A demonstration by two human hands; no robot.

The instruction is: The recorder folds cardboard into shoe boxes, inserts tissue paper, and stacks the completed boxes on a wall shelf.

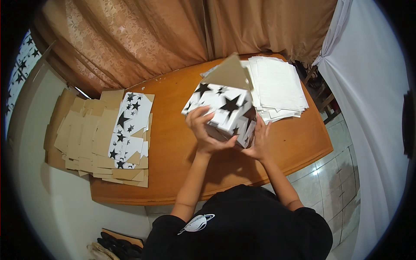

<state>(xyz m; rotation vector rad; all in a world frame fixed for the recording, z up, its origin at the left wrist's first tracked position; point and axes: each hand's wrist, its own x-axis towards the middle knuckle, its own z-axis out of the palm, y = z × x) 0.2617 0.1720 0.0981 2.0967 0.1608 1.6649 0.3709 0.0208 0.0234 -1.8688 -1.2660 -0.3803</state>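
Note:
A white cardboard box (219,104) printed with black stars is held up over the table, tilted, with a brown inner flap (232,73) standing raised at its far side. My left hand (203,132) grips the box's near left side, fingers over the starred face and thumb along the lower edge. On the right side, my right hand (259,138) is closed against the box, fingers up along its side and thumb near the bottom corner. Parts of the box are blurred, and its inside is hidden.
Stacked flat brown cardboard blanks (86,134) cover the left end of the wooden table (173,104), with starred white blanks (130,125) on top. A pile of white paper sheets (277,84) lies at the far right. Brown curtains (143,34) hang behind; a white cloth (364,95) hangs at right.

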